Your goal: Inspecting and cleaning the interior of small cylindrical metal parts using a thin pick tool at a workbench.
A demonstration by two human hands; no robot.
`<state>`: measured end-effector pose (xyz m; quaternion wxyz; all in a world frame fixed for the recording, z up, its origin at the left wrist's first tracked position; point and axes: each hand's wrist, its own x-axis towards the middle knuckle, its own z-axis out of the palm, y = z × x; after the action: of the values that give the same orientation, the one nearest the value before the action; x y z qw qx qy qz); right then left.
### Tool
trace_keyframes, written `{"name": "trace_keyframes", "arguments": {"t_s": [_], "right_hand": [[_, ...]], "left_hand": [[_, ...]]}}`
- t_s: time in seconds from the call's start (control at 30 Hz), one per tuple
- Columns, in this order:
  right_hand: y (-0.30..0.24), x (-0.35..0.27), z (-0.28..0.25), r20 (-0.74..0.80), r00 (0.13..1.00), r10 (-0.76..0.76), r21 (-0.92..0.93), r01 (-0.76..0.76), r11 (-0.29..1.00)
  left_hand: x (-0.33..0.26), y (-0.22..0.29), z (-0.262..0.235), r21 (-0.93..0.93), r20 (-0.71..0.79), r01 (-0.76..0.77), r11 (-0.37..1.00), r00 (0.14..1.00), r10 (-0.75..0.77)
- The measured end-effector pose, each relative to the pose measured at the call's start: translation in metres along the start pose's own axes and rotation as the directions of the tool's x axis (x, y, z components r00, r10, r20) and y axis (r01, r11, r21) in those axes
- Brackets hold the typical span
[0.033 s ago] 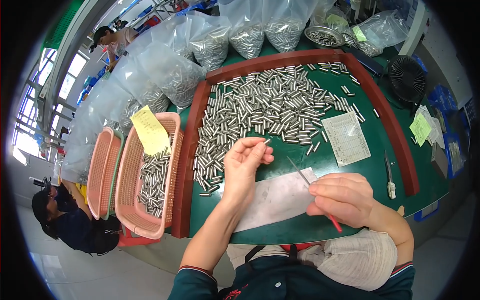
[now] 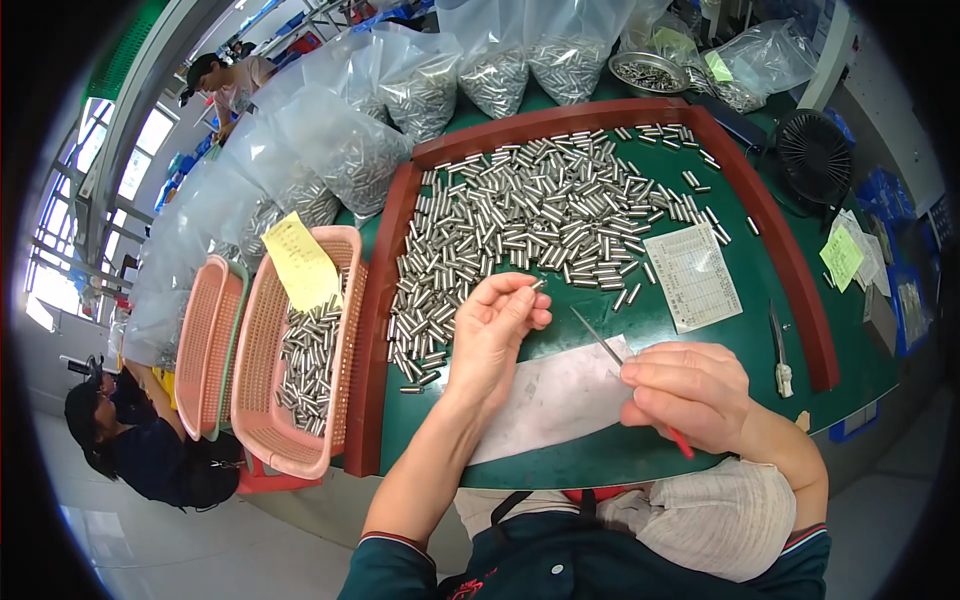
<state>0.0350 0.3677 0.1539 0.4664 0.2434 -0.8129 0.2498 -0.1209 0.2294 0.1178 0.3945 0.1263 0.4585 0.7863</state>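
My left hand (image 2: 495, 330) is raised palm-up over the green work surface and pinches one small metal cylinder (image 2: 537, 285) at its fingertips. My right hand (image 2: 690, 395) grips a thin metal pick with a red handle (image 2: 597, 338), whose tip points up-left toward the left hand. Under both hands lies a white paper sheet (image 2: 545, 405). Several loose metal cylinders (image 2: 530, 215) cover the green surface inside a red-brown frame (image 2: 378, 330), just beyond the left hand.
A pink basket (image 2: 262, 420) at the left holds cylinders and a yellow note (image 2: 300, 262); a second pink basket (image 2: 205, 345) stands beside it. Clear bags of cylinders (image 2: 350, 150) line the back. A printed sheet (image 2: 692, 277), a small tool (image 2: 778, 350) and a black fan (image 2: 815, 155) are at right. A person (image 2: 130, 440) sits at lower left.
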Motion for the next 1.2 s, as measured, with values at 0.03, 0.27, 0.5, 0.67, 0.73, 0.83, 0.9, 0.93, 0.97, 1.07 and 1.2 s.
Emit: {"name": "trace_keyframes", "arguments": {"t_s": [0.03, 0.27, 0.5, 0.67, 0.73, 0.83, 0.9, 0.93, 0.97, 1.07, 1.2], "right_hand": [[0.000, 0.003, 0.000, 0.001, 1.000, 0.018, -0.025, -0.018, 1.000], [0.003, 0.004, 0.005, -0.071, 0.993, 0.094, -0.030, -0.097, 0.995], [0.003, 0.004, 0.007, -0.069, 0.991, 0.119, -0.032, -0.121, 0.992], [0.005, 0.003, 0.009, -0.038, 0.995, 0.089, -0.072, -0.091, 0.993], [0.007, 0.002, 0.010, -0.043, 0.994, 0.101, -0.056, -0.103, 0.993], [0.007, 0.001, 0.009, -0.008, 0.997, 0.077, -0.049, -0.077, 0.996], [0.005, 0.002, 0.007, 0.041, 0.999, 0.014, -0.062, -0.011, 0.998], [0.004, 0.003, 0.005, 0.042, 0.999, 0.017, -0.067, -0.014, 0.998], [0.002, 0.005, 0.004, 0.017, 1.000, -0.015, -0.026, 0.015, 1.000], [0.001, 0.004, -0.001, -0.018, 1.000, -0.009, -0.038, 0.009, 0.999], [0.001, 0.002, -0.001, -0.048, 0.993, 0.110, -0.070, -0.113, 0.991]], "left_hand": [[0.002, -0.001, -0.004, -0.081, 0.069, 0.048, 0.996, 0.997, -0.042], [0.002, -0.007, -0.003, -0.307, 0.263, 0.278, 0.910, 0.944, -0.200], [0.001, -0.006, -0.001, -0.265, 0.250, 0.283, 0.922, 0.943, -0.218], [-0.002, -0.007, -0.001, -0.085, 0.199, 0.156, 0.984, 0.970, -0.137], [-0.004, -0.007, 0.003, 0.050, 0.153, 0.015, 0.999, 0.988, -0.023], [-0.004, -0.006, 0.004, 0.151, 0.041, -0.073, 0.986, 0.997, 0.068], [-0.007, -0.005, 0.012, 0.223, 0.029, -0.103, 0.969, 0.995, 0.099], [-0.007, -0.005, 0.014, 0.288, 0.007, -0.151, 0.946, 0.988, 0.156], [-0.010, -0.005, 0.015, 0.355, -0.026, -0.198, 0.913, 0.975, 0.222], [-0.005, 0.001, 0.003, 0.349, -0.106, -0.255, 0.902, 0.945, 0.309], [0.000, 0.001, -0.001, -0.078, 0.071, 0.019, 0.997, 0.997, -0.013]]}}
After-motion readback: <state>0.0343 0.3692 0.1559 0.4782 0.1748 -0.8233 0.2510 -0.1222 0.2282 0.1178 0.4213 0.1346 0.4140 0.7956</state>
